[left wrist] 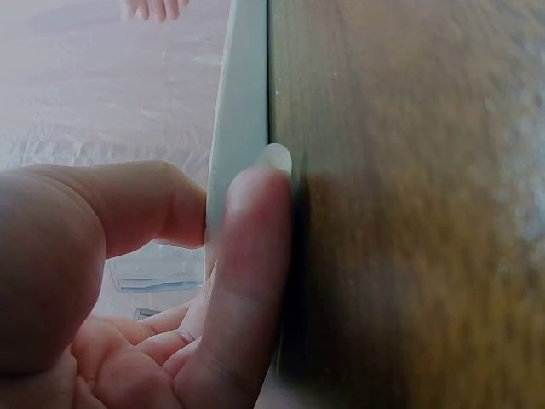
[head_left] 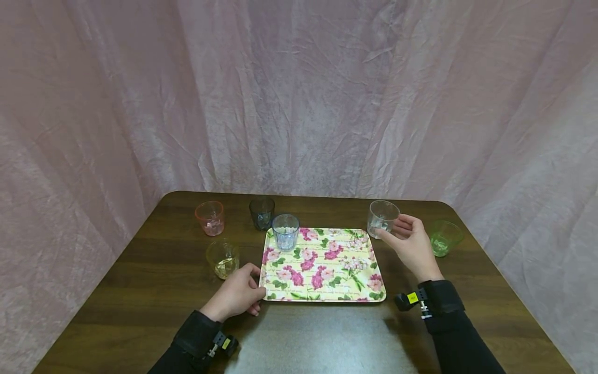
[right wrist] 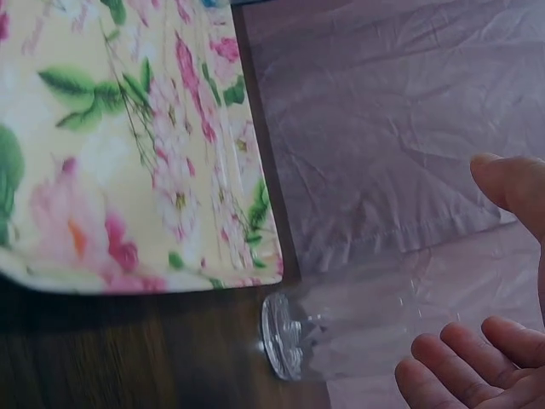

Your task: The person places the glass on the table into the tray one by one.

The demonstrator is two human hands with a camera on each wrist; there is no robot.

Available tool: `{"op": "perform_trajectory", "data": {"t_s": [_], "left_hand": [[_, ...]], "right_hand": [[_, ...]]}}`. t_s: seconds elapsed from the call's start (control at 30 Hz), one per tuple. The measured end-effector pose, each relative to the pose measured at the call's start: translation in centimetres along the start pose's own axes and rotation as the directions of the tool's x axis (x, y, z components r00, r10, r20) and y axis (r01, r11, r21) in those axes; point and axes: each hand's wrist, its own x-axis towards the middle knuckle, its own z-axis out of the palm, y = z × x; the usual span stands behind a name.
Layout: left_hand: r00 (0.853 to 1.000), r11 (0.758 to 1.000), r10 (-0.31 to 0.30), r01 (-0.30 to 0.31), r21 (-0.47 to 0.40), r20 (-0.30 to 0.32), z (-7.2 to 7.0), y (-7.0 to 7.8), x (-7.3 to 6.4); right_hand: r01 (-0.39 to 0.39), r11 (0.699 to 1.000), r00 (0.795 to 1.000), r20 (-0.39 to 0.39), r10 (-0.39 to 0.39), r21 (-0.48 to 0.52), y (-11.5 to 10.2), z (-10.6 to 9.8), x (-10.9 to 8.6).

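Note:
A flowered rectangular tray (head_left: 322, 291) lies on the table, and my left hand (head_left: 239, 292) pinches its near left edge between thumb and fingers. In the left wrist view the fingers (left wrist: 247, 247) lie at the tray's pale rim (left wrist: 238, 102). A pale blue glass (head_left: 285, 234) stands upright on the tray's far left corner. Beyond the far right corner stands a clear glass (head_left: 382, 221), upright on the table. My right hand (head_left: 411, 244) is at its right side, fingers spread. In the right wrist view thumb and fingers (right wrist: 451, 366) are parted around the clear glass's mouth end.
Left of the tray stand a yellow glass (head_left: 223, 259) and a pink glass (head_left: 210, 219). A dark grey glass (head_left: 261, 213) is close behind the blue one. On the right a green glass (head_left: 444, 239) stands behind my right hand. A pink curtain (head_left: 299, 104) hangs past the table's far edge.

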Motion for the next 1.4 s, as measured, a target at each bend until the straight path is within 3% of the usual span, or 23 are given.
{"op": "perform_trajectory", "data": {"t_s": [0.33, 0.93, 1.4], "left_hand": [[1.000, 1.000, -0.018, 0.018, -0.002, -0.009, 0.1, -0.1, 0.1], [1.000, 1.000, -0.020, 0.020, -0.008, -0.007, 0.1, 0.0, 0.0], [1.000, 0.999, 0.020, -0.020, -0.031, 0.015, 0.0, -0.2, 0.0]], "right_hand": [[-0.019, 1.000, 0.999, -0.044, 0.019, 0.001, 0.7, -1.5, 0.0], [-0.045, 0.995, 0.992, -0.123, 0.034, -0.086, 2.6, -5.2, -0.5], [-0.119, 0.990, 0.977, -0.184, 0.103, -0.077, 4.0, -7.8, -1.1]]}}
